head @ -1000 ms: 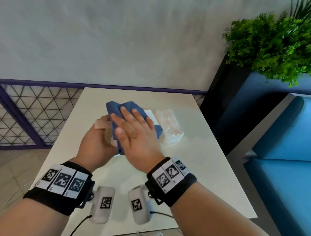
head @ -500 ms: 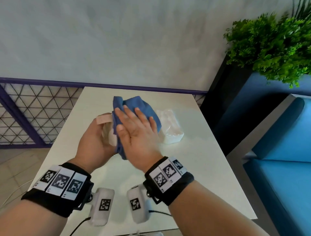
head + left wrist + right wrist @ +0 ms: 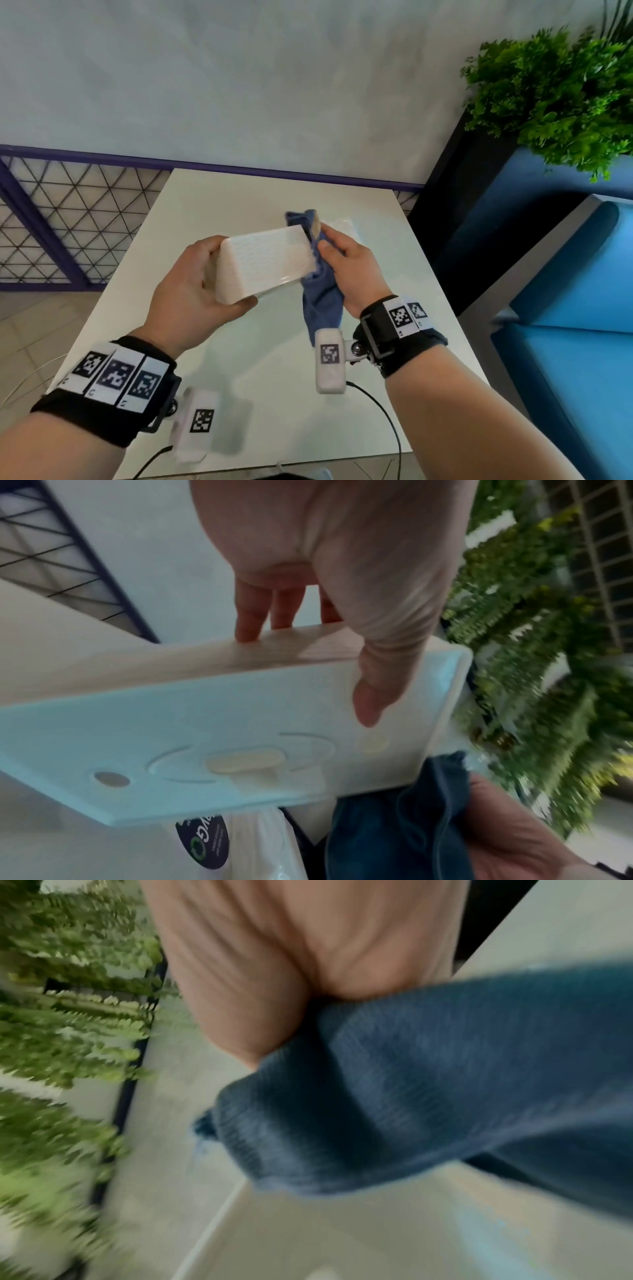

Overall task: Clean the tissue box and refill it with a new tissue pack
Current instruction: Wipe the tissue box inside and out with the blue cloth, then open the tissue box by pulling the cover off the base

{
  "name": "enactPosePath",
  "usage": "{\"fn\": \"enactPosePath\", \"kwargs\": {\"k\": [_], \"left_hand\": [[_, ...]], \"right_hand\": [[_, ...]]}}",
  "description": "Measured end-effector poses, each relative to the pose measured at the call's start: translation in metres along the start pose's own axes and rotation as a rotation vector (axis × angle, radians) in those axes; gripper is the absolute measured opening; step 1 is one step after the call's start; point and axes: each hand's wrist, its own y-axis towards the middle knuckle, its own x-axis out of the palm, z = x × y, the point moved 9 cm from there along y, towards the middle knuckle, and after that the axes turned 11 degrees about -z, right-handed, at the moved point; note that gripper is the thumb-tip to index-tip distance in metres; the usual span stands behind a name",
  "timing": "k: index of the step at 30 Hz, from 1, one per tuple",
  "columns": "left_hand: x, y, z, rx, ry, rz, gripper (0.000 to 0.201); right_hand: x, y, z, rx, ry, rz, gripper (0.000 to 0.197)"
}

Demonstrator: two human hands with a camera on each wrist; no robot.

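Note:
A white tissue box [image 3: 263, 265] with a pale wooden lid is held above the table, its underside [image 3: 219, 739] turned toward me. My left hand [image 3: 202, 284] grips its left end, thumb on the underside and fingers round the lid edge. My right hand [image 3: 349, 263] grips a blue cloth [image 3: 322, 298] against the box's right end; the cloth [image 3: 411, 1085] hangs down from the fist. A new tissue pack [image 3: 346, 226] in clear wrap lies on the table behind the right hand, mostly hidden, and its dark label [image 3: 205, 842] shows under the box.
The white table [image 3: 274, 377] stands against a grey wall with a purple rail. A black planter with green plants [image 3: 561, 92] and a blue bench [image 3: 575, 308] stand to the right. A lattice fence [image 3: 68, 219] is at the left.
The box has been turned over and lengthwise, its underside now up. My right hand went from flat on the cloth over the box to gripping the cloth at the box's right end.

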Motion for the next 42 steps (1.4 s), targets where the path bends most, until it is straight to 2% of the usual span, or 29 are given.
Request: {"fn": "enactPosePath", "kwargs": {"k": [3,7,10,14,16,17,19,22,24,28,30,33,35,38,42], "left_hand": [[0.004,0.0,0.013,0.011,0.332,0.019,0.082],[0.041,0.001,0.026,0.22,0.514,0.02,0.081],[0.084,0.004,0.013,0.241,0.66,-0.061,0.077],[0.132,0.003,0.0,0.306,0.752,-0.126,0.075],[0.153,0.0,-0.005,0.338,0.807,-0.137,0.065],[0.161,-0.002,-0.007,0.355,0.821,-0.135,0.058],[0.179,-0.008,-0.014,0.391,0.847,-0.165,0.052],[0.201,-0.014,-0.024,0.376,0.892,-0.268,0.057],[0.211,-0.015,-0.029,0.351,0.916,-0.324,0.063],[0.223,-0.015,-0.038,0.335,0.93,-0.393,0.074],[0.225,-0.016,-0.041,0.319,0.888,-0.465,0.085],[0.213,-0.02,-0.043,0.307,0.812,-0.479,0.088],[0.195,-0.025,-0.044,0.335,0.754,-0.421,0.078],[0.154,-0.042,-0.046,0.4,0.641,-0.365,0.047],[0.111,-0.065,-0.077,0.184,0.425,-0.532,0.024]], "right_hand": [[-0.046,-0.014,0.03,0.105,-0.057,0.13,0.037],[-0.087,-0.04,0.084,0.292,-0.169,0.17,0.043],[-0.092,-0.056,0.105,0.346,-0.217,0.112,0.046],[-0.109,-0.067,0.13,0.463,-0.521,0.062,0.047],[-0.11,-0.071,0.139,0.552,-0.752,0.011,0.052],[-0.107,-0.07,0.14,0.551,-0.857,-0.011,0.055],[-0.097,-0.063,0.136,0.495,-0.909,-0.024,0.054],[-0.086,-0.052,0.142,0.574,-0.947,-0.062,0.042],[-0.076,-0.053,0.155,0.71,-1.016,-0.173,0.029],[-0.074,-0.063,0.172,0.908,-1.043,-0.213,0.043],[-0.067,-0.054,0.157,0.848,-1.126,-0.179,0.049],[-0.04,-0.027,0.111,0.54,-1.101,-0.082,0.075],[-0.003,-0.007,0.09,0.34,-1.115,-0.216,0.094],[0.051,0.017,0.092,0.258,-1.24,-0.498,0.122],[0.093,0.04,0.111,0.273,-1.518,-0.707,0.144]]}}
